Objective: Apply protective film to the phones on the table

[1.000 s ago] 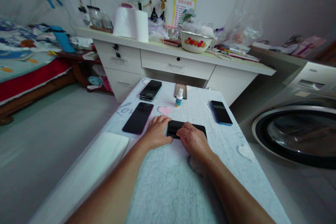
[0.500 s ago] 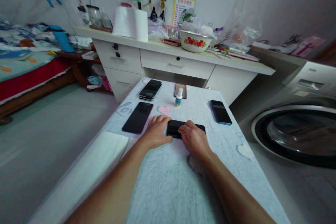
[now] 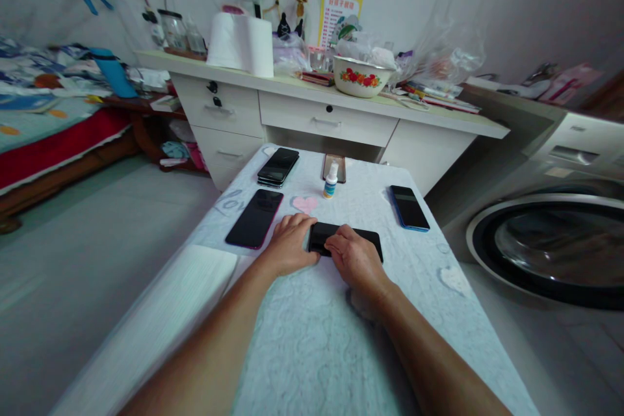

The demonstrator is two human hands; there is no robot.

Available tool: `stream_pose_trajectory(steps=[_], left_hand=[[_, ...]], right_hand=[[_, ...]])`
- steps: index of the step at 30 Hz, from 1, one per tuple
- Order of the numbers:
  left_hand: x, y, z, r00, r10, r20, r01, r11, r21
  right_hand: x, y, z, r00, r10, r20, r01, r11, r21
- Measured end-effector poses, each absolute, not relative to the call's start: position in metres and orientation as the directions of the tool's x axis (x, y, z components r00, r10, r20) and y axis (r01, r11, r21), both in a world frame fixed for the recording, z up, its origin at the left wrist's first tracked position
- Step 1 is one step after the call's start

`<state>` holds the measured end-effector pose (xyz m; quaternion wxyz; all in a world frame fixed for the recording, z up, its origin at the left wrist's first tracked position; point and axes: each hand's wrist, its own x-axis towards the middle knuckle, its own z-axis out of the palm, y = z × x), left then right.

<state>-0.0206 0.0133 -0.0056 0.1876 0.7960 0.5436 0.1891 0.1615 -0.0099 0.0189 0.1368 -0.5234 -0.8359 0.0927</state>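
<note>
A black smartphone (image 3: 320, 234) lies flat and crosswise on the cloth-covered table, screen up. My left hand (image 3: 291, 246) grips its left end, thumb on the near edge and fingers at the far edge. Over the screen, my right hand (image 3: 357, 257) is closed with its fingertips pressed together on the glass; whatever they may pinch is hidden. Left of my hands rests a larger phone (image 3: 254, 220) with a reddish edge. Beyond the held phone stands a small white spray bottle (image 3: 330, 182) with a blue and yellow label.
A stack of phones (image 3: 278, 166) sits at the table's far left, and a brownish phone case (image 3: 338, 168) behind the bottle. Toward the right edge lies a blue-edged phone (image 3: 409, 208). A white desk (image 3: 326, 118) closes off the far end; a washing machine (image 3: 546, 149) stands at right.
My right hand has slid slightly left along the phone screen. The left hand keeps its grip on the phone's end, and the other things stay where they were.
</note>
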Motion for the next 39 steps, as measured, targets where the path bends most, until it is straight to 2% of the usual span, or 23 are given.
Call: stream_pose_trajectory(steps=[9, 19, 28, 35, 39], left_hand=[[-0.021, 0.014, -0.005, 0.342, 0.936, 0.089, 0.796, -0.338, 0.502], [-0.021, 0.013, -0.005, 0.335, 0.939, 0.084, 0.798, -0.33, 0.505], [-0.021, 0.013, -0.005, 0.338, 0.936, 0.095, 0.795, -0.338, 0.504], [-0.022, 0.015, -0.009, 0.337, 0.936, 0.105, 0.798, -0.343, 0.496], [-0.021, 0.014, -0.007, 0.325, 0.941, 0.096, 0.801, -0.328, 0.5]], right_hand=[[0.179, 0.002, 0.019, -0.272, 0.952, 0.14, 0.929, 0.297, -0.219], [0.187, 0.009, 0.018, -0.15, 0.977, 0.154, 0.967, 0.178, -0.184], [0.173, 0.001, 0.02, -0.269, 0.956, 0.113, 0.937, 0.287, -0.198], [0.162, -0.001, 0.035, -0.398, 0.917, 0.012, 0.904, 0.394, -0.165], [0.155, -0.001, 0.039, -0.47, 0.882, -0.019, 0.864, 0.456, -0.213]])
